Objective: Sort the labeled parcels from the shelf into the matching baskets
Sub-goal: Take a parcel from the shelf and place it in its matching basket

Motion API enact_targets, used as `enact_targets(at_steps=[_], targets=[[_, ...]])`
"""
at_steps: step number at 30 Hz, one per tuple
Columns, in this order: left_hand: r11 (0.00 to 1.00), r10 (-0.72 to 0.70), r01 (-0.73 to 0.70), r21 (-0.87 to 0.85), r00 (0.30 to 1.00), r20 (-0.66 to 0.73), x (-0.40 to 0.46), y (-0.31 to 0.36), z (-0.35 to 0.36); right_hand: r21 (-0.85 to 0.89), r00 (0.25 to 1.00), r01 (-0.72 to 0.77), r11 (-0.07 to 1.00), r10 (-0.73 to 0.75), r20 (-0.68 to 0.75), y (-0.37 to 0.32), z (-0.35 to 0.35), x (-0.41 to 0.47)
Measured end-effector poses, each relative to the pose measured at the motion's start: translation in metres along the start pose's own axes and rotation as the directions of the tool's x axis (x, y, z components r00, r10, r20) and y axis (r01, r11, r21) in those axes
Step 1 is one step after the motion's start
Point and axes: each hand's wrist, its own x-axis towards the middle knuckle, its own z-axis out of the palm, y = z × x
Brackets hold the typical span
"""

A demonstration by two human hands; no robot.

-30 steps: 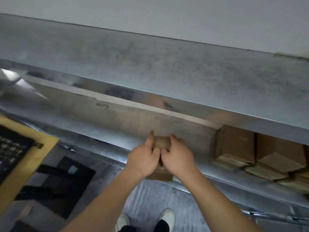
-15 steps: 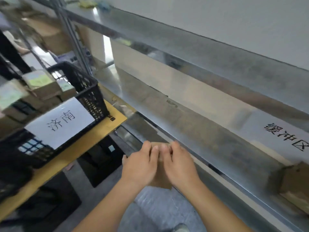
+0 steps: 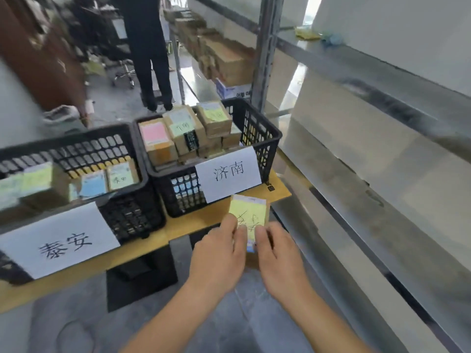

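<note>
A small brown parcel (image 3: 248,216) with a yellow handwritten label faces up, tilted slightly, held in the air just in front of the counter edge. Two black baskets stand side by side on the counter: the right basket (image 3: 257,128), signed 济南, piled with labeled parcels; the left basket (image 3: 76,141), signed 泰安, holding fewer. The metal shelf (image 3: 382,154) runs along the right.

A parcel-sorting storeroom: galvanised metal shelving (image 3: 382,80) stocked with cardboard boxes (image 3: 229,62), and black baskets (image 3: 265,133) bearing city-name signs (image 3: 229,174) on a wooden bench (image 3: 158,243).

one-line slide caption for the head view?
Both hands, left and right, hold a yellow-labelled cardboard parcel before the black plastic basket signed 济南.
</note>
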Motion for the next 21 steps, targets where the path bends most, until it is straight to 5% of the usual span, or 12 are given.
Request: enact_targets(at_steps=[14,21], targets=[[0.972,-0.235,0.221,-0.082,0.941,-0.245,0.028,-0.048,-0.057,0.106,0.962,0.16,0.981,-0.179,0.208,-0.073,0.069,0.068],[0.925,-0.332,0.373,0.065,0.881,-0.338,0.062,-0.071,-0.091,0.249,0.94,0.107,0.963,-0.18,0.291,-0.106,0.108,0.127]])
